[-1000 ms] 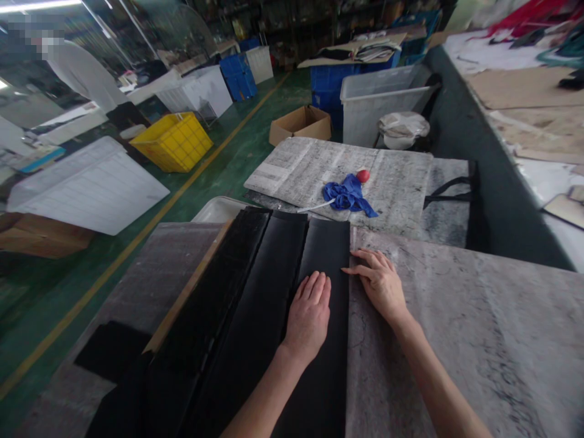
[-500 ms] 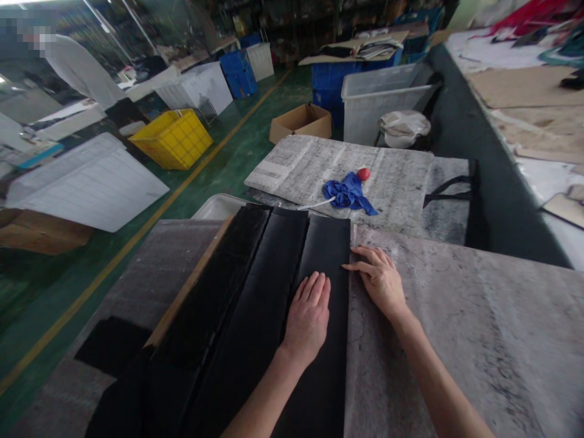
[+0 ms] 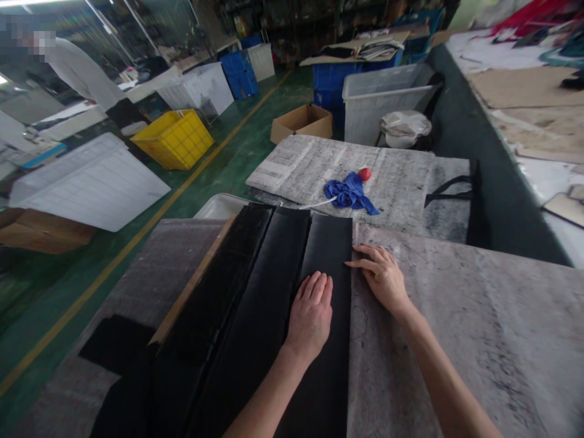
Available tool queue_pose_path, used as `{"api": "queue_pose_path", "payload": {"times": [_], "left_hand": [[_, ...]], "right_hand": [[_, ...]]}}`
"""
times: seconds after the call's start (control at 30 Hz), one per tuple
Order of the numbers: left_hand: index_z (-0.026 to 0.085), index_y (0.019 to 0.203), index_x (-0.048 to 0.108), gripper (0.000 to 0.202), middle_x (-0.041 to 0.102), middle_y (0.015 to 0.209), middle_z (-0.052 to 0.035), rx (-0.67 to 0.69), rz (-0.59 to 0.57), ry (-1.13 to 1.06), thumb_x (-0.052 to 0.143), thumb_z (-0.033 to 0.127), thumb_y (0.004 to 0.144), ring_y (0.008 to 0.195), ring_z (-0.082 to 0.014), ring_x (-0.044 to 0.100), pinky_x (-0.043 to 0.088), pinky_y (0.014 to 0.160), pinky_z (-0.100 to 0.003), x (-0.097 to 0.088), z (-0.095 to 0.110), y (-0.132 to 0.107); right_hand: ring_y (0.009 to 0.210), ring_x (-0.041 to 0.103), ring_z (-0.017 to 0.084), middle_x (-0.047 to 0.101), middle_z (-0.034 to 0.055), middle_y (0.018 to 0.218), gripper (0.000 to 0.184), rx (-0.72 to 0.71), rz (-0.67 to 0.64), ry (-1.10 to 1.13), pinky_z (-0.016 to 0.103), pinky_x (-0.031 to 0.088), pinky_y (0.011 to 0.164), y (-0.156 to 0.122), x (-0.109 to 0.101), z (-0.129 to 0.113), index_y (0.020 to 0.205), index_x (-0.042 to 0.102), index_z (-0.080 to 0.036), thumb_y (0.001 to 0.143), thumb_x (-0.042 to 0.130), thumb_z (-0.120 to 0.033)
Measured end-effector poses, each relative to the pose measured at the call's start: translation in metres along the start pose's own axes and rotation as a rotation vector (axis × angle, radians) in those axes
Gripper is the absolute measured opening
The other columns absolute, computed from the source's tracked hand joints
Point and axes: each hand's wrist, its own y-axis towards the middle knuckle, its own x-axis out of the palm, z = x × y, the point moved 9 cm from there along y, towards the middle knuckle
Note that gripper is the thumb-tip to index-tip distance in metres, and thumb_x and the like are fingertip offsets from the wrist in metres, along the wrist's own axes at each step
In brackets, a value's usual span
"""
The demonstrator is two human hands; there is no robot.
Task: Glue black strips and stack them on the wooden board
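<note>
Long black strips of sheet material (image 3: 274,261) lie side by side on a worn grey table (image 3: 447,316), running away from me. My left hand (image 3: 311,310) rests flat on the rightmost black strip (image 3: 331,243), fingers stretched out and close together. At that strip's right edge is my right hand (image 3: 381,274), its index finger and thumb touching the edge and its fingers apart. A wooden slat (image 3: 196,277) borders the black material on the left, and a small dark piece (image 3: 116,344) lies beyond it.
Past the strips, a blue cloth (image 3: 350,193) and a red ball-like object (image 3: 364,174) lie on a grey board (image 3: 292,161). A cardboard box (image 3: 303,121), a yellow crate (image 3: 176,140) and a white bin (image 3: 91,182) stand around. A person (image 3: 82,73) works at far left.
Both hands stay in almost the same place on the black strip. The whole view has shifted very slightly.
</note>
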Motion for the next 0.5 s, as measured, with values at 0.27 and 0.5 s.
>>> {"api": "queue_pose_path", "payload": {"times": [0.27, 0.5], "left_hand": [[0.01, 0.141, 0.047, 0.048, 0.056, 0.142, -0.0101, -0.004, 0.003, -0.028, 0.046, 0.009, 0.094, 0.139, -0.0239, 0.045, 0.039, 0.119, -0.042, 0.0, -0.001, -0.001], [0.011, 0.142, 0.046, 0.048, 0.055, 0.143, -0.0108, -0.01, -0.001, -0.057, 0.045, 0.009, 0.094, 0.14, -0.0247, 0.044, 0.04, 0.119, -0.045, -0.002, -0.001, -0.001]], "right_hand": [[0.12, 0.058, 0.027, 0.065, 0.006, 0.124, 0.035, 0.066, 0.011, 0.044, 0.049, 0.049, 0.1, -0.023, -0.006, -0.02, 0.106, 0.075, -0.031, 0.095, 0.047, -0.014], [0.124, 0.055, 0.025, 0.066, 0.0056, 0.124, 0.025, 0.11, 0.042, 0.041, 0.048, 0.041, 0.109, -0.031, 0.005, -0.014, 0.113, 0.071, -0.027, 0.098, 0.051, -0.027]]}}
